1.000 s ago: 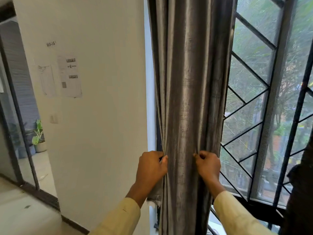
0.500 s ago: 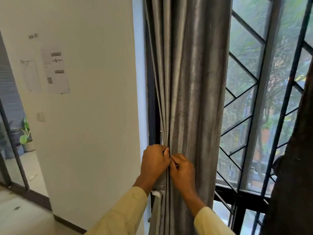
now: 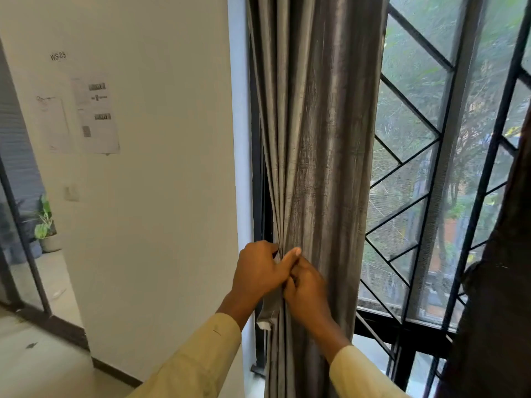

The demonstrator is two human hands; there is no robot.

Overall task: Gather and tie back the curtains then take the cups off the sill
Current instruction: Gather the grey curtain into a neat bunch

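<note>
Pleated, sheeny grey curtain (image 3: 316, 139) pinched by left hand (image 3: 258, 271), right hand (image 3: 307, 288).

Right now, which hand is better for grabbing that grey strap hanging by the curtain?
Left, probably. The grey strap hangs just beneath the left hand, on the curtain's wall side. The right hand grips folds nearer the window.

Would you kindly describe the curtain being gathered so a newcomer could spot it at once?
Find the window grille of black diagonal bars. At its left edge, beside the white wall, hangs the grey curtain. Unlike the dark curtain at far right, it is silvery, and the left hand and right hand pinch its folds.
</note>
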